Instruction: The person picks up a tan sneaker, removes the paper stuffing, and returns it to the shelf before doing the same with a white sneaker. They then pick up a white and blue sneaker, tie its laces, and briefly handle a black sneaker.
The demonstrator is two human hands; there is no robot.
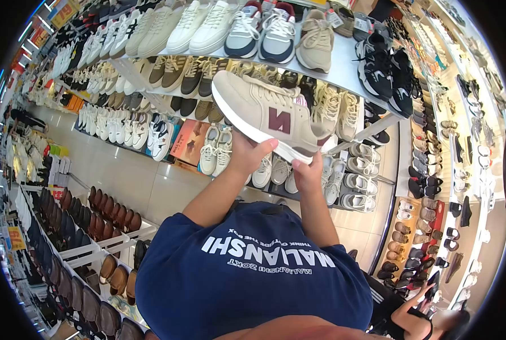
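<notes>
A beige sneaker (255, 105) with a maroon letter patch, white sole and grey heel piece is held up in front of the shoe shelves, its toe towards the upper left. My left hand (252, 152) is closed on the sole near the middle, thumb along the side. My right hand (309, 170) grips the heel end of the same shoe, with the thumb on the sole edge. The fingers behind and under the shoe are hidden.
A white top shelf (332, 75) bears rows of sneakers, with more pairs on lower tiers. Brown leather shoes (102, 218) fill a rack at the left. Another person (414, 323) is at the lower right, near shelves along the right wall.
</notes>
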